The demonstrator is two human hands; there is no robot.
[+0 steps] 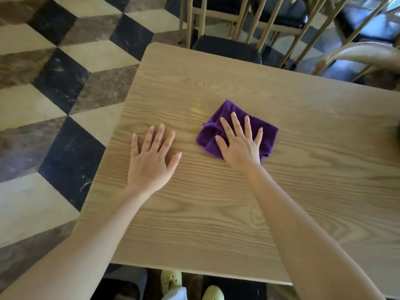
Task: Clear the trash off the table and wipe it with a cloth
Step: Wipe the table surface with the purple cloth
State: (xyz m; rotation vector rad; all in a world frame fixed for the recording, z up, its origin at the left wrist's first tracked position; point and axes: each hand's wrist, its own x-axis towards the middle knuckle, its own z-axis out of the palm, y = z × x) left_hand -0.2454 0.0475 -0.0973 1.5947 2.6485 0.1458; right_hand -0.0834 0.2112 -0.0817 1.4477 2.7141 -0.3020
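Observation:
A folded purple cloth [225, 114] lies near the middle of the light wooden table [216, 213]. My right hand [240, 141] presses flat on the cloth with fingers spread, covering its near half. My left hand [151, 156] rests palm down on the bare wood to the left of the cloth, fingers apart, holding nothing. A small shiny patch [195, 110] shows on the wood just left of the cloth's far corner. No trash shows on the table.
Wooden chairs with dark seats [227, 47] stand beyond the table's far edge, and a curved chair back [357, 54] sits at the far right. A checkered floor [54, 94] runs along the left. My light green shoes [171, 280] show below the near edge.

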